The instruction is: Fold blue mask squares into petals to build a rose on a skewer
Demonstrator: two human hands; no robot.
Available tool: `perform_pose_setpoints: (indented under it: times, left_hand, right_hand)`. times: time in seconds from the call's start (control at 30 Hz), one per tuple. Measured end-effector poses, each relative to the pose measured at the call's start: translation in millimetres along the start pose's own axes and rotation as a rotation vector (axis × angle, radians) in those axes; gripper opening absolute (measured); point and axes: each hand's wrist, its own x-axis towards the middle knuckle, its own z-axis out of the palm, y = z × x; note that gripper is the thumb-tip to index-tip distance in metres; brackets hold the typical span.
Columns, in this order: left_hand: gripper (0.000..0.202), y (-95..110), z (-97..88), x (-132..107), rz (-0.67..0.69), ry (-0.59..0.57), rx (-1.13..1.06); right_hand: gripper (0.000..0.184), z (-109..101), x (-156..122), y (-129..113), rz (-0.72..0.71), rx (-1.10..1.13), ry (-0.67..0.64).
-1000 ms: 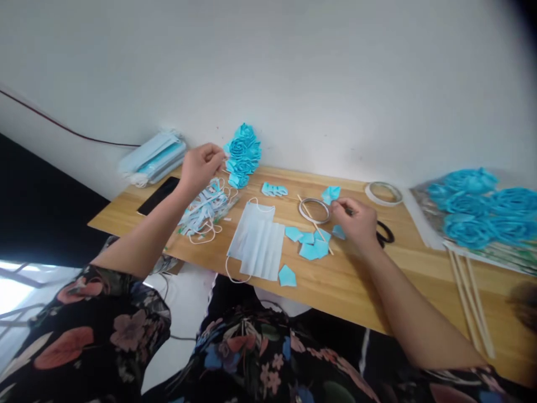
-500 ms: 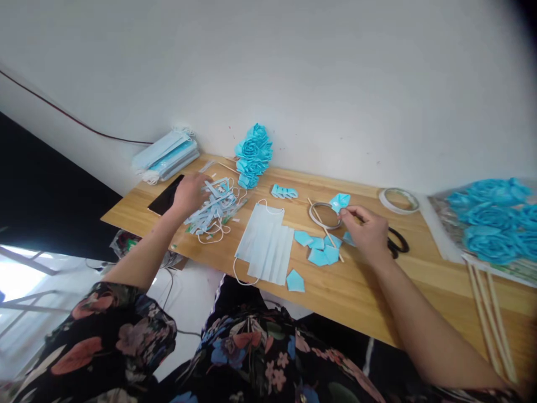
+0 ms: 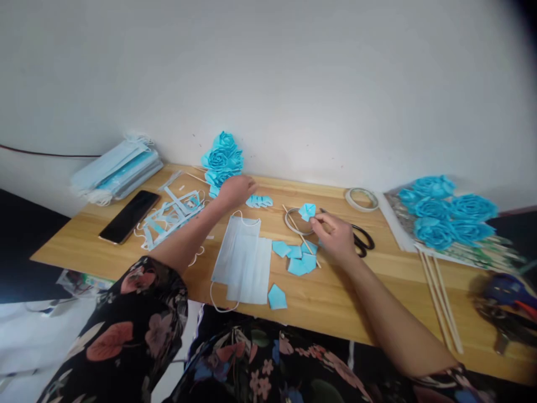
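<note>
My right hand (image 3: 335, 235) pinches a small blue fabric petal (image 3: 307, 211) between thumb and finger, in front of a narrow tape roll (image 3: 287, 223). My left hand (image 3: 237, 190) hangs over the back of the table beside the blue fabric roses (image 3: 225, 158). Its fingers are loosely bent and look slightly apart, with nothing visible in them. Close to it lies a row of curled blue pieces (image 3: 259, 201). A thin stick (image 3: 311, 248) lies across the tape roll. Several cut blue petals (image 3: 297, 265) lie below it, and a single petal (image 3: 277, 297) is nearer me.
A face mask (image 3: 241, 257) lies mid-table. Left are white-blue scraps (image 3: 168, 221), a phone (image 3: 129, 217) and stacked masks (image 3: 117, 168). Rightward are black-handled scissors (image 3: 364, 238), another tape roll (image 3: 361, 200), bagged roses (image 3: 436, 215), wooden sticks (image 3: 438, 302) and a blue-handled tool (image 3: 503, 291).
My left hand has moved right, from above the scraps to beside the roses. The right hand still holds the petal. The view has turned to the right.
</note>
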Motion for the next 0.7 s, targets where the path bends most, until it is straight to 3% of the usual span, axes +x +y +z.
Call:
perform_pose_setpoints:
  times: [0.13,0.33,0.5,0.7]
  left_hand:
    - [0.046,3.5,7.3,30.7,-0.149,-0.222,0.242]
    - [0.034,12.7,18.8,50.7,-0.116,-0.388,0.217]
    - [0.023,12.2,29.4,52.4,-0.114,-0.401,0.208]
    - [0.03,6.0,28.4,47.5,-0.097,-0.371,0.177]
  right_hand:
    - [0.018,-2.0,-0.1,0.9,-0.116,-0.036,-0.016]
    - [0.017,-1.2,-1.3,1.8,-0.287,-0.108,0.0]
    - [0.018,-0.2,-1.2,4.2,-0.325,-0.117,0.002]
    - [0.02,1.0,-1.3,5.7,-0.299,-0.12,-0.029]
